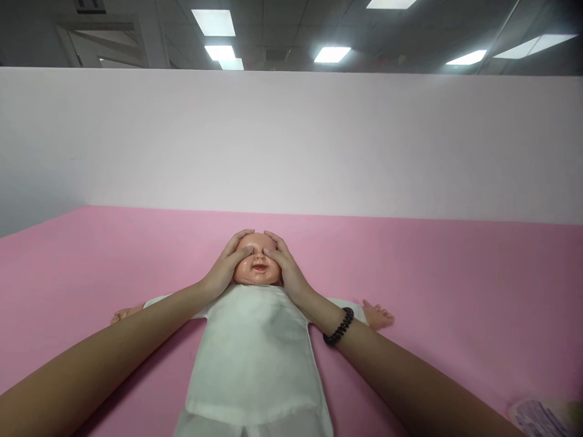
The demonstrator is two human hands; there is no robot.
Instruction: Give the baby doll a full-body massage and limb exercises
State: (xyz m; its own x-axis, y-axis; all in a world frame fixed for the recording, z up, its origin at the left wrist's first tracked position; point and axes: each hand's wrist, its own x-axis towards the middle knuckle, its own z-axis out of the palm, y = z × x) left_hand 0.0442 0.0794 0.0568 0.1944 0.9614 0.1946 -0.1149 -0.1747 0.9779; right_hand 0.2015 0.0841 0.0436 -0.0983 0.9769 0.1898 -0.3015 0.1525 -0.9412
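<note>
A baby doll (259,274) lies on its back, its head away from me and its arms stretched out to both sides. It wears a white long-sleeved top (255,355). My left hand (224,264) cups one side of the doll's head, the thumb resting over one eye. On the opposite side, my right hand (291,271) holds the head in the same way, its thumb over the other eye. The fingers of both hands curve around towards the crown. The doll's nose and open mouth show between my thumbs. A black coiled band (338,328) circles my right wrist.
The doll lies on a pink surface (437,291). Behind it stands a white partition (291,139), with ceiling lights above. A blurred pale item with a purple pattern (540,419) lies at the lower right corner.
</note>
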